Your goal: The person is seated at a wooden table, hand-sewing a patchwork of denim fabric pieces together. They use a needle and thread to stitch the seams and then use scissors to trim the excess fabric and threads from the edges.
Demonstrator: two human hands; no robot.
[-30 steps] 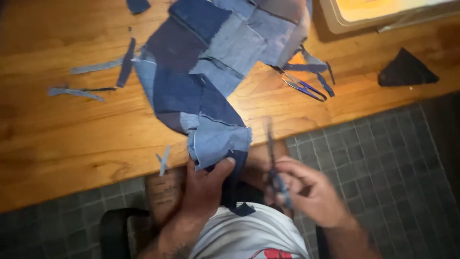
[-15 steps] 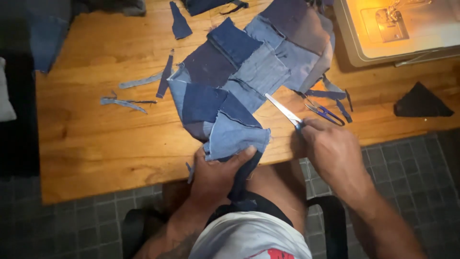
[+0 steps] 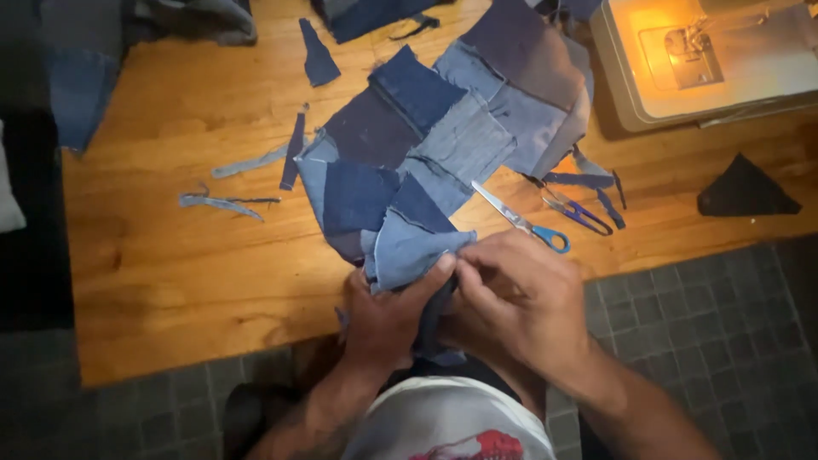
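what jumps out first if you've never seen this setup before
The patchwork of blue denim pieces sprawled over the wooden table, its near end pinched between the left hand and right hand at the table's edge. Next, the sewing machine glowing under warm light at the far right, and the blue-handled scissors beside the hands.

- Dim overall, with warm yellow light from the lamp of the sewing machine (image 3: pixel 699 51) at upper right.
- Overexposed glare on the machine's pale bed.
- Soft orange sheen across the wooden tabletop (image 3: pixel 170 255), fading leftward.
- Dark, murky floor and left edge, little detail.
- Slightly soft throughout; both hands mildly blurred.
- Faint shadows beneath the denim patchwork (image 3: pixel 443 145).
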